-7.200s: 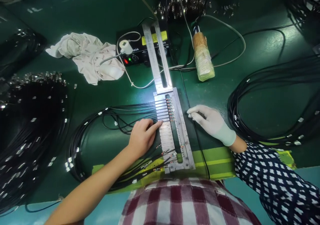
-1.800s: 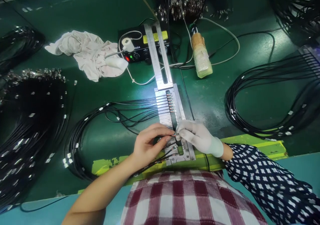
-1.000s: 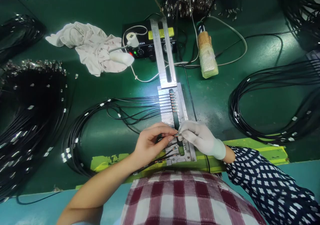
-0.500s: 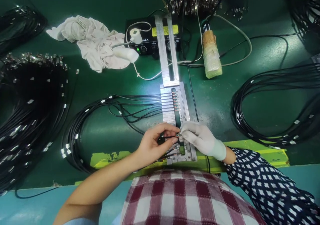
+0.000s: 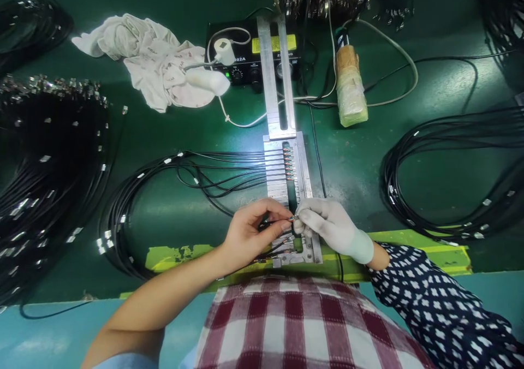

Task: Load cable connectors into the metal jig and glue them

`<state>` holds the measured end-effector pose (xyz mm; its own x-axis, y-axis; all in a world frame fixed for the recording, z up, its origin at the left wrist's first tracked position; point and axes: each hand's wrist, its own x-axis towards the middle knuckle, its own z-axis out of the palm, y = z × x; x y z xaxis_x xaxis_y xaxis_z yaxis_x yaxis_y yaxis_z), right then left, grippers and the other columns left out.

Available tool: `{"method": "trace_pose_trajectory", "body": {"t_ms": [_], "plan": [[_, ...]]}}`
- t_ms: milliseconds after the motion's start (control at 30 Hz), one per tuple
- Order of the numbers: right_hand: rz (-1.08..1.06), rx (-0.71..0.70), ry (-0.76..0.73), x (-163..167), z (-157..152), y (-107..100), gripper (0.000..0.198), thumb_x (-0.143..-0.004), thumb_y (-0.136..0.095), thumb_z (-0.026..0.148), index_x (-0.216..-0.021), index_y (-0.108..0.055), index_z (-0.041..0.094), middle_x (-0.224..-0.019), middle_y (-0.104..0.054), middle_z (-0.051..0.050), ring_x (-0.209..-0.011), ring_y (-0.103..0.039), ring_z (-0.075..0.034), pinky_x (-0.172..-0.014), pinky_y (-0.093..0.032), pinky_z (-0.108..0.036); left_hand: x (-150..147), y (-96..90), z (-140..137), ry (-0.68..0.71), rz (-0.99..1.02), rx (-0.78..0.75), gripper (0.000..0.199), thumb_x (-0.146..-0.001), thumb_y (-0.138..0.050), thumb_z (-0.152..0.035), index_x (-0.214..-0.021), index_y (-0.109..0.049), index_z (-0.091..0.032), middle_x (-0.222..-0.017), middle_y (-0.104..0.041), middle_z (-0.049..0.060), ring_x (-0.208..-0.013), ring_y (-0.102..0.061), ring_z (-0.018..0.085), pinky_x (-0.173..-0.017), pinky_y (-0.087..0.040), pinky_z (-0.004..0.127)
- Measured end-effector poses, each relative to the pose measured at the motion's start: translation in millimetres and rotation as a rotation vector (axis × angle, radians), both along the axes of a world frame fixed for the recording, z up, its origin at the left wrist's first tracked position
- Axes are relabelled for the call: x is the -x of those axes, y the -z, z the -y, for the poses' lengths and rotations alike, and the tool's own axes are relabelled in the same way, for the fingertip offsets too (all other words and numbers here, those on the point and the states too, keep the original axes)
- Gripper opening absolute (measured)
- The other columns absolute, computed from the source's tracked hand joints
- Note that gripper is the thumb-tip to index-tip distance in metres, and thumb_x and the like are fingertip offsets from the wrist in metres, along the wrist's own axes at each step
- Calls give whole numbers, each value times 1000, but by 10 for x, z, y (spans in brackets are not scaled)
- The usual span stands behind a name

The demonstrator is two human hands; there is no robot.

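Note:
My bare left hand (image 5: 256, 227) pinches the end of a black cable over the lower part of a slotted metal fixture (image 5: 306, 183). Facing it, my right hand (image 5: 333, 227), in a white glove, closes its thumb and fingers on the small metal connector (image 5: 293, 218) at that cable's tip. Fingers partly cover the connector. Farther up the fixture, several black cables (image 5: 241, 159) lie side by side in its slots, their stripped ends (image 5: 289, 164) showing in the central gap. More cable ends lie near the fixture's lower end, partly behind my left hand.
A black control box (image 5: 245, 77) stands behind the fixture, with a white cloth (image 5: 164, 69) to its left. A wrapped tool handle (image 5: 351, 93) lies to the right. Cable bundles lie at left (image 5: 45, 167) and right (image 5: 393, 189). Yellow-green tape (image 5: 442, 251) runs along the front edge.
The view has shifted slightly. Both hands stay together at the same spot over the fixture, with only a small change in the fingers around the connector.

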<state>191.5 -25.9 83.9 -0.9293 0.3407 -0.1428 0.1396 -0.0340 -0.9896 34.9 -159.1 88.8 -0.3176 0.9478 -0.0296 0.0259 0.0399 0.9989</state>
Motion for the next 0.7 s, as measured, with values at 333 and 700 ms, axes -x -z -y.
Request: {"method": "trace_pose_trajectory", "body": {"t_ms": [333,700], "plan": [[-223,-603,22,-35,-30,68,36,-105,-45,40,-81,-64,20,-76,-66,-2,-70,-61,-15,-65,-45,-27,27,-10,-23,55,-42,-36,8,-85,-70,-19,-92,-68,-16,-84,-67,5,-79,-61,13,-73,-51,24],[-283,-828,-33,-16,-53,100,34,-106,-44,35,-83,-64,19,-79,-68,-4,-70,-62,-16,-63,-46,-29,12,-47,-53,53,0,61,2,-81,-68,-16,-79,-68,-14,-74,-62,2,-68,-52,10,-64,-42,24]]}}
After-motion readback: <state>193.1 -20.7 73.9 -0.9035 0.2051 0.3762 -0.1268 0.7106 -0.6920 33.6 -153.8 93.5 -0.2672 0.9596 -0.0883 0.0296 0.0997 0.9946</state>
